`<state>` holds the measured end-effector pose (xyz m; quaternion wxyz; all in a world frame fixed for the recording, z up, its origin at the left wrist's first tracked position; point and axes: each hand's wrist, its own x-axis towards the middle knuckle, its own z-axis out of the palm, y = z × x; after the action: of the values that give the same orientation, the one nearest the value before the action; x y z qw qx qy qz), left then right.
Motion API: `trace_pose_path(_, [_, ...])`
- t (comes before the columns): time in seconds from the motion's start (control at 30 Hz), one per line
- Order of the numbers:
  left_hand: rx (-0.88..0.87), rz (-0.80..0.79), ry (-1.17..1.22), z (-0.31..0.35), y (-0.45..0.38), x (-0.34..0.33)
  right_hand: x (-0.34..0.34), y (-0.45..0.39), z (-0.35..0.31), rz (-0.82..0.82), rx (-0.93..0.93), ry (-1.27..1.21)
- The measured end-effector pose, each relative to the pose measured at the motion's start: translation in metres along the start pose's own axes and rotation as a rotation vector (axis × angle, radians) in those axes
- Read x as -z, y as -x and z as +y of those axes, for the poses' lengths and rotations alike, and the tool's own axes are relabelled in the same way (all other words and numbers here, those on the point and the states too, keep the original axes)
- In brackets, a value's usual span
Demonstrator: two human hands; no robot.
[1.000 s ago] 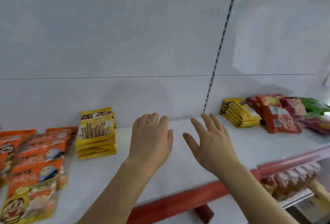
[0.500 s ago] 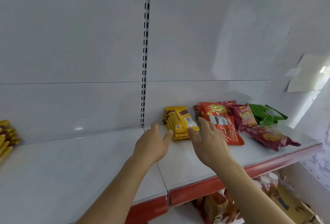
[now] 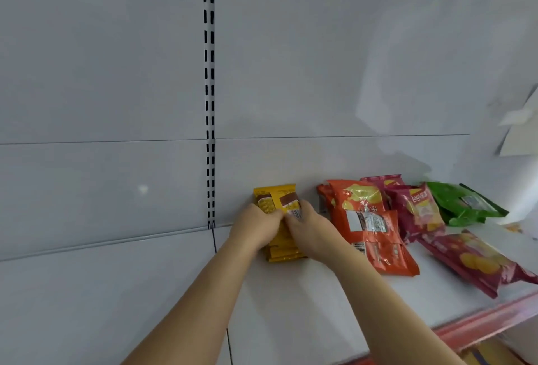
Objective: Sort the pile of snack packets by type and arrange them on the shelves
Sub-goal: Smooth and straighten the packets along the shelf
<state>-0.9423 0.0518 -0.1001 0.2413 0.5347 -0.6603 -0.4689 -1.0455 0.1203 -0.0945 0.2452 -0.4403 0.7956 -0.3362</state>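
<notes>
A stack of yellow snack packets (image 3: pixel 278 200) lies on the white shelf (image 3: pixel 305 300) against the back wall, just right of the slotted upright. My left hand (image 3: pixel 256 226) grips the stack from its left side and my right hand (image 3: pixel 308 226) grips it from the right, fingers curled over the top packet. Right of the stack lie orange chip bags (image 3: pixel 369 228), maroon chip bags (image 3: pixel 416 210), a green bag (image 3: pixel 463 204) and another maroon bag (image 3: pixel 477 262) near the front edge.
The slotted upright (image 3: pixel 209 102) divides the white back wall. The shelf's red front rail (image 3: pixel 489 321) runs along the lower right. A lower shelf with goods shows below it at the bottom right corner. White paper hangs on the right wall (image 3: pixel 521 131).
The view has swung right, away from the left shelf's packets. Both hands, open and hovering before, have reached forward and taken hold of the yellow packet stack.
</notes>
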Motion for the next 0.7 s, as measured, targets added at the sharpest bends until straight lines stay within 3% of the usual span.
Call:
trace_pose_path(0.13, [0.153, -0.005, 0.325, -0.004, -0.003, 0.001, -0.001, 0.001, 0.002, -0.012, 0.061, 0.018])
trace_pose_path(0.23, [0.170, 0.012, 0.399, -0.004, 0.001, 0.001, 0.004, 0.005, 0.008, 0.018, 0.042, -0.168])
trace_pose_path(0.5, [0.050, 0.185, 0.408, -0.008, 0.050, -0.013, 0.009, 0.043, 0.020, 0.063, 0.103, -0.634])
trace_pose_path(0.7, [-0.117, 0.405, 0.392, -0.013, 0.116, -0.005, 0.008, 0.082, 0.026, -0.116, 0.141, -0.802])
